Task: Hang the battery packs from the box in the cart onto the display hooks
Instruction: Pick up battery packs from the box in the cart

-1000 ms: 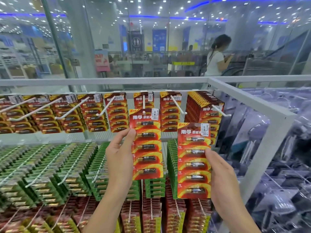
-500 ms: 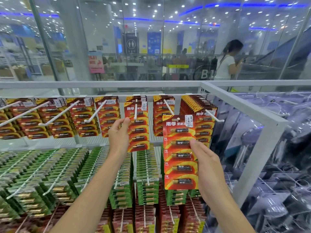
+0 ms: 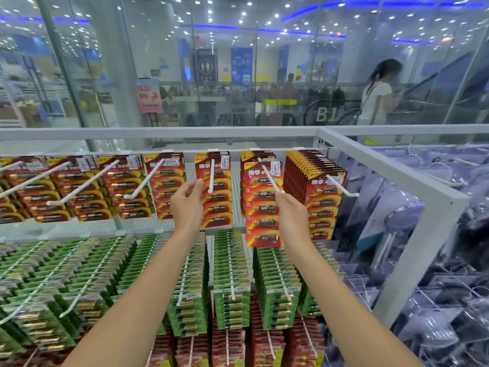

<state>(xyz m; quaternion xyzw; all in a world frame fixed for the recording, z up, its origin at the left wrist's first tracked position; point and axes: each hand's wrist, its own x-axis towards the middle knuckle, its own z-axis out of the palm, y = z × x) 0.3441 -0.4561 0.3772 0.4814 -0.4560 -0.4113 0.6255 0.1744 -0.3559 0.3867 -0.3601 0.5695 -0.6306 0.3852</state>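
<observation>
With my right hand (image 3: 292, 218) pinching a battery pack (image 3: 263, 207) on its hook (image 3: 272, 178) and my left hand (image 3: 186, 205) pinching a second pack (image 3: 215, 207), I should push both squarely back.

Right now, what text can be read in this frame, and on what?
"B1" on the escalator panel.
"ENJOY" on the pink sign.
"南孚" on the red battery packs.
Price stickers and green packs: too small to read.

The right hand (image 3: 292, 221) has slid its battery pack (image 3: 260, 207) onto the hook (image 3: 270, 177).
</observation>
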